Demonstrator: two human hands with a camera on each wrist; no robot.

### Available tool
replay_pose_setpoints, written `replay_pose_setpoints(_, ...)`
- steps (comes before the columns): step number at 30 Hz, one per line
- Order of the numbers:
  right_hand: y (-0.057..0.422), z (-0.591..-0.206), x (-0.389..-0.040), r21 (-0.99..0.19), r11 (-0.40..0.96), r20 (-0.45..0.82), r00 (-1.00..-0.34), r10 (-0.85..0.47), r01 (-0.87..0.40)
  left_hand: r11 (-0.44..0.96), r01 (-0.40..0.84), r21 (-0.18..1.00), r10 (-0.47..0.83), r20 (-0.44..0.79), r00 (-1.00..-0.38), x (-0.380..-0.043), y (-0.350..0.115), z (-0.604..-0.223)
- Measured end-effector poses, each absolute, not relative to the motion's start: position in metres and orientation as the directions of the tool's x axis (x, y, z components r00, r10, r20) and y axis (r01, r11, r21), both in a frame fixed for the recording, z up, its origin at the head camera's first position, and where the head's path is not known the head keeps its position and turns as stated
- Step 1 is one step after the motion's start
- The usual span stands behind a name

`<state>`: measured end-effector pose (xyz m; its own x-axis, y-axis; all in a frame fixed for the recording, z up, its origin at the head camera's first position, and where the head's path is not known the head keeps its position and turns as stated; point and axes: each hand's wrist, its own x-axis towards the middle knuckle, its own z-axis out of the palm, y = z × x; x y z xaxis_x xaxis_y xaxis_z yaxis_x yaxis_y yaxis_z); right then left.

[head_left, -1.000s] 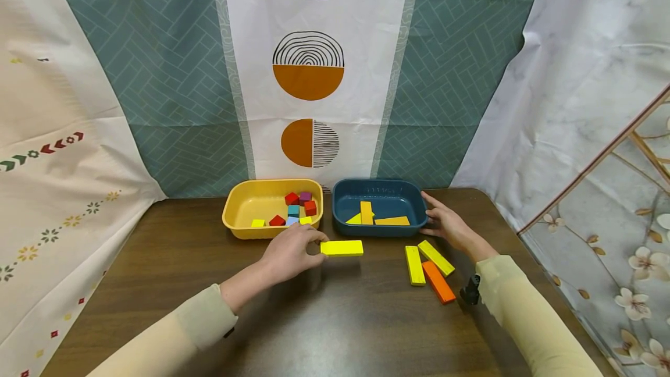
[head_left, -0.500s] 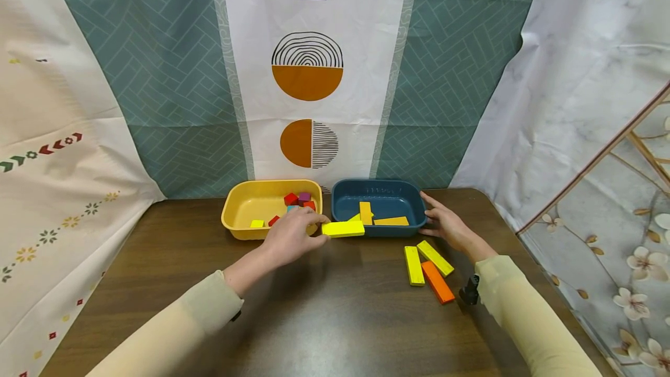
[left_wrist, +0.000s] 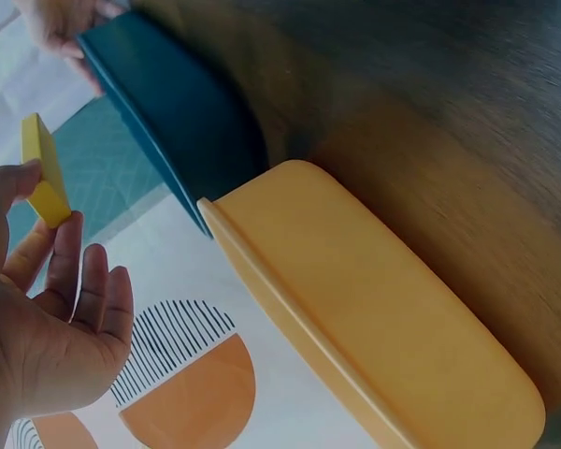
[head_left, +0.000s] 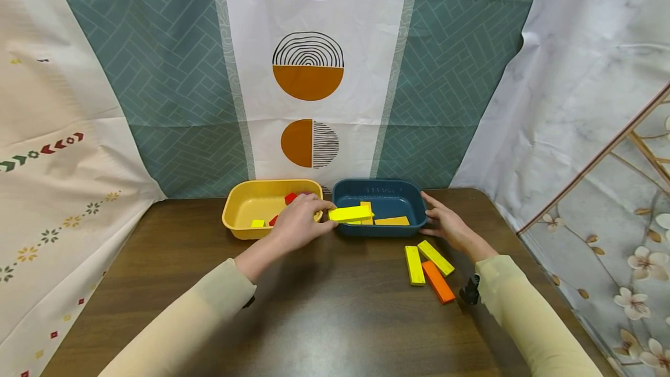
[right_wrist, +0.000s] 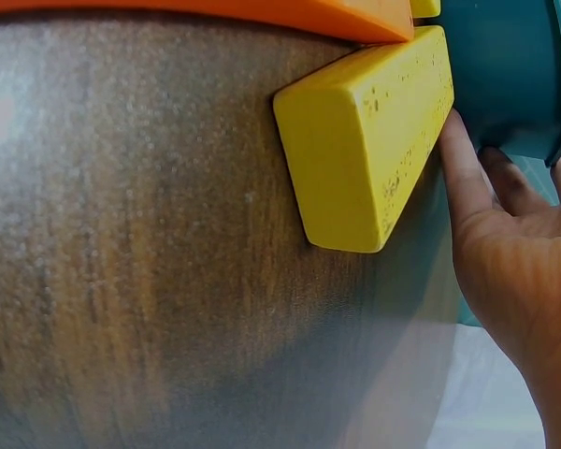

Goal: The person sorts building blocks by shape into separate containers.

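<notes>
My left hand (head_left: 302,218) pinches a yellow block (head_left: 352,214) by its end, between thumb and fingertips. The block is over the front left part of the blue tray (head_left: 381,230); in the left wrist view, the yellow block (left_wrist: 45,173) shows above the tray's rim. Against the tray's right end rests my right hand (head_left: 449,226), its fingers spread and fairly straight at the wall and rim. In the right wrist view, the right hand (right_wrist: 510,234) touches the side of the blue tray (right_wrist: 505,84). Several yellow and orange-yellow blocks, such as one flat block (head_left: 391,221), lie inside the tray.
A yellow tray (head_left: 238,202) with several small cubes stands left of the blue one, partly behind my left hand. Two yellow blocks (head_left: 414,265) and an orange block (head_left: 438,282) lie on the wooden table (head_left: 335,319) near my right wrist. A patterned curtain (head_left: 309,156) hangs behind.
My left hand has moved the yellow block away from me and slightly right, from in front of the trays to over the blue tray. My right hand has stayed at the tray.
</notes>
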<state>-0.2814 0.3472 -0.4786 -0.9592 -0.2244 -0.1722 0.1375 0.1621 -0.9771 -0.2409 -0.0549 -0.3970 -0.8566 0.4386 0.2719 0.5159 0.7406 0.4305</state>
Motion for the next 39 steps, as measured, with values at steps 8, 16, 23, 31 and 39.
replay_pose_setpoints(8, 0.349, -0.479, -0.281, -0.976, 0.166, -0.175, -0.959, -0.223, 0.14, 0.734, 0.489, 0.472, 0.414, 0.26, -0.872, -0.25, -0.042, -0.392)
replay_pose_setpoints(16, 0.35, -0.479, -0.281, -0.977, 0.163, -0.176, -0.958, -0.226, 0.141, 0.743, 0.508, 0.436, 0.431, 0.268, -0.861, -0.257, -0.025, -0.385)
replay_pose_setpoints(23, 0.349, -0.48, -0.282, -0.977, 0.148, -0.185, -0.959, -0.216, 0.156, 0.749, 0.508, 0.426, 0.436, 0.262, -0.861, -0.261, -0.011, -0.38)
replay_pose_setpoints(31, 0.347, -0.479, -0.281, -0.975, 0.157, -0.186, -0.959, -0.213, 0.154, 0.76, 0.493, 0.424, 0.429, 0.241, -0.87, -0.267, 0.0, -0.377)
replay_pose_setpoints(39, 0.348, -0.479, -0.281, -0.976, 0.166, -0.177, -0.959, -0.222, 0.142, 0.77, 0.48, 0.419, 0.424, 0.226, -0.877, -0.273, 0.01, -0.382)
